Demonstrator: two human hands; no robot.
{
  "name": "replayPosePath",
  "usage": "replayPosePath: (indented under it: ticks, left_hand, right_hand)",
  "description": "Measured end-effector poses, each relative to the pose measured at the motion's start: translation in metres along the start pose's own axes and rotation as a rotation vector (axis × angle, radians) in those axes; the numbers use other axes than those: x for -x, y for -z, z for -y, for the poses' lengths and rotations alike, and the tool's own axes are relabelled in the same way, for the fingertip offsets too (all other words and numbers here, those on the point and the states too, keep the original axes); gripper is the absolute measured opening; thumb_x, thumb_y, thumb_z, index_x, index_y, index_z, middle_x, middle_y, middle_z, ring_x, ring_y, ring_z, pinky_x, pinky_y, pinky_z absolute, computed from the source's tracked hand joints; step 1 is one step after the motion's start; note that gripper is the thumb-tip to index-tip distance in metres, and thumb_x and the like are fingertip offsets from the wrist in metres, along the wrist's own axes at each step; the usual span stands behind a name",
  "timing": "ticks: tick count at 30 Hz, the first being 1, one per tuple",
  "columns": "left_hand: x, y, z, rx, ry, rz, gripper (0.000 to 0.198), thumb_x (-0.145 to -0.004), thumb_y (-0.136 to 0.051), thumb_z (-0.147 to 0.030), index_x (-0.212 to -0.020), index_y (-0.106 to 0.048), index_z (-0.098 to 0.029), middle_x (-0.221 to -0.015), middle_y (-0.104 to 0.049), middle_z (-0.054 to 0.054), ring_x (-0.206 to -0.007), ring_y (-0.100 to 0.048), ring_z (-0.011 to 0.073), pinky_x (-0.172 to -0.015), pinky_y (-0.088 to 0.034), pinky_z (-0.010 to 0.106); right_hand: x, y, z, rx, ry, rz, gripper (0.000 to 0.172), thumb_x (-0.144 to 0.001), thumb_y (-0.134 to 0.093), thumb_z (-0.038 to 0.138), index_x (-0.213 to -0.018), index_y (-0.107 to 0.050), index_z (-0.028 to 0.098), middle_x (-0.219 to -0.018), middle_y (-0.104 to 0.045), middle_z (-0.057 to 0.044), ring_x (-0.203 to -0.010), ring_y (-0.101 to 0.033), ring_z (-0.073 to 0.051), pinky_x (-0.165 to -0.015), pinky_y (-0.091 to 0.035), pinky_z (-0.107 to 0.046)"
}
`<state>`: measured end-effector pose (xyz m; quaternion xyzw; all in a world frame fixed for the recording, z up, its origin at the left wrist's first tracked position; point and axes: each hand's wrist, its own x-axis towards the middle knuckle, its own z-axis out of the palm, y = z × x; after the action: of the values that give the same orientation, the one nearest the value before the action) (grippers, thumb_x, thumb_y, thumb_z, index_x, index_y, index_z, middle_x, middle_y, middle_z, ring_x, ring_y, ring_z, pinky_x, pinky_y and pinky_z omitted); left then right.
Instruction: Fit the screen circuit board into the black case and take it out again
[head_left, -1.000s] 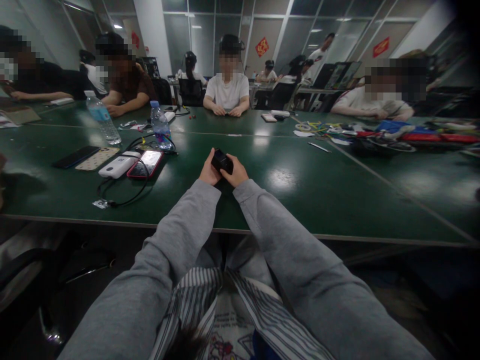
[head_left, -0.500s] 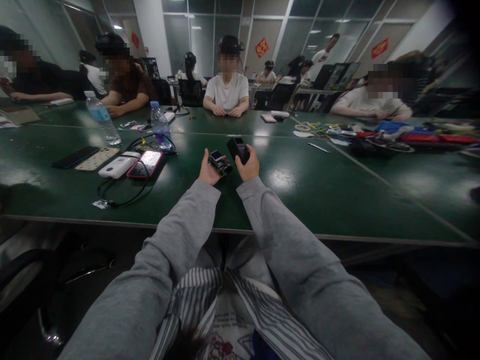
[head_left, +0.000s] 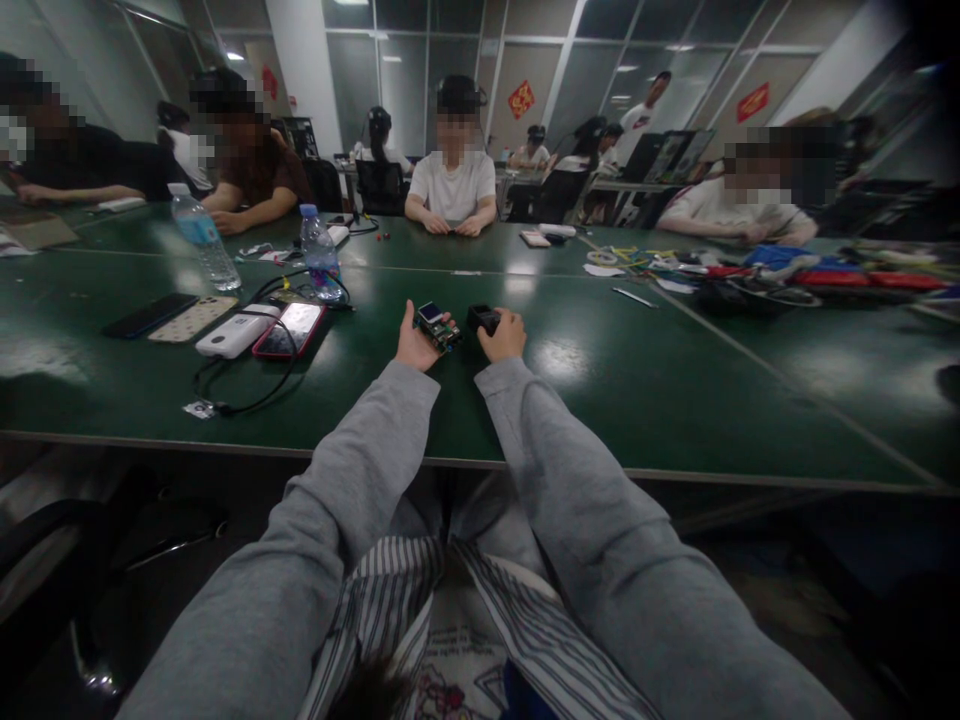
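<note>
In my left hand (head_left: pixel 417 346) lies a small circuit board with a little screen (head_left: pixel 438 327), its screen facing up. The thumb stands up at its left side and fingertips show at its right edge. My right hand (head_left: pixel 505 336) is wrapped around a black box-shaped case (head_left: pixel 484 318), low over the table or touching it; I cannot tell which. A small gap separates the case from the board. Both hands are above the green table (head_left: pixel 375 405), a little beyond its near edge.
To the left lie a white power bank (head_left: pixel 237 331) with a black cable, a red-edged phone (head_left: pixel 291 331) and two more phones. Two water bottles (head_left: pixel 321 255) stand behind them. A pen (head_left: pixel 634 297) and a pile of cables (head_left: pixel 780 275) are at the right. Several people sit around.
My right hand has lowered the black case and tipped it from a slanted upright pose to a flatter one. The left hand and the board have barely moved.
</note>
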<state>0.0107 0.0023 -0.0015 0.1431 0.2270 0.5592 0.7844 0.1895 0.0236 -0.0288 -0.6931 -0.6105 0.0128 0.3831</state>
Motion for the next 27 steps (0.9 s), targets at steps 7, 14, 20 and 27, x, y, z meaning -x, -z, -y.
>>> replayPosePath:
  ticks: [7, 14, 20, 27]
  left_hand:
    - [-0.003, 0.004, 0.000, 0.025, -0.007, 0.006, 0.064, -0.083, -0.053, -0.069, -0.112, -0.063, -0.013, -0.093, -0.072, 0.012, -0.098, -0.067, 0.0252, -0.090, -0.050, 0.038]
    - [-0.004, 0.005, 0.000, 0.034, 0.000, 0.007, 0.064, -0.083, -0.052, -0.069, -0.116, -0.062, -0.015, -0.093, -0.072, 0.012, -0.096, -0.067, 0.0256, -0.087, -0.052, 0.038]
    - [-0.005, 0.006, 0.000, 0.036, -0.003, 0.008, 0.063, -0.085, -0.049, -0.069, -0.110, -0.064, -0.013, -0.085, -0.070, 0.011, -0.092, -0.067, 0.0249, -0.087, -0.051, 0.038]
    - [0.002, 0.002, 0.001, -0.021, 0.022, 0.038, 0.066, -0.086, -0.043, -0.071, -0.108, -0.065, -0.013, -0.083, -0.070, 0.013, -0.095, -0.066, 0.0275, -0.092, -0.048, 0.042]
  right_hand:
    - [0.002, -0.001, 0.000, -0.009, 0.001, -0.018, 0.049, -0.078, -0.066, 0.031, -0.122, -0.050, 0.016, -0.123, -0.052, -0.019, -0.115, -0.051, -0.035, -0.097, -0.040, -0.054]
    - [0.000, -0.004, -0.003, -0.090, 0.013, 0.015, 0.048, -0.076, -0.065, 0.020, -0.121, -0.050, 0.015, -0.123, -0.055, -0.019, -0.115, -0.055, -0.033, -0.100, -0.043, -0.053]
    - [-0.005, -0.002, 0.005, -0.421, 0.109, -0.151, 0.042, -0.080, -0.061, 0.026, -0.119, -0.052, 0.017, -0.122, -0.060, -0.015, -0.116, -0.057, -0.027, -0.106, -0.043, -0.047]
    - [0.012, -0.003, 0.031, -0.661, 0.302, -0.061, 0.048, -0.079, -0.064, 0.049, -0.118, -0.053, 0.023, -0.119, -0.064, -0.011, -0.112, -0.060, -0.027, -0.102, -0.047, -0.048]
